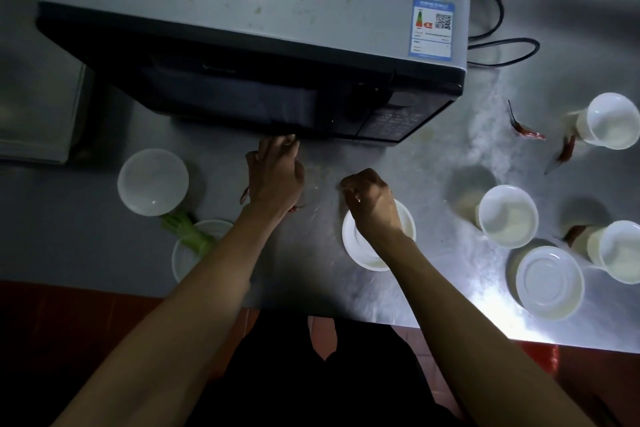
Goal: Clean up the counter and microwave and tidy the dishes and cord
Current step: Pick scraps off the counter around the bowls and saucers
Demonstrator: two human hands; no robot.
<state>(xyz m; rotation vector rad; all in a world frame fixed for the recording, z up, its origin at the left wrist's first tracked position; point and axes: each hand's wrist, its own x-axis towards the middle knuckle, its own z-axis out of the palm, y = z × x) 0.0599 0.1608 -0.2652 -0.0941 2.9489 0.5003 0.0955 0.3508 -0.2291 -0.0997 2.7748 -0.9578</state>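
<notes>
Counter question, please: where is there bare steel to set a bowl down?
Bare counter lies between the microwave front, the right hand and the right-side bowls. Another patch lies before the left forearm. The right end is crowded with bowls and red chillies.

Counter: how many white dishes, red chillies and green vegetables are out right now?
White plastic dishes: 7
Red chillies: 5, two partly hidden by the left hand
Green vegetable: 1
Total: 13
</notes>
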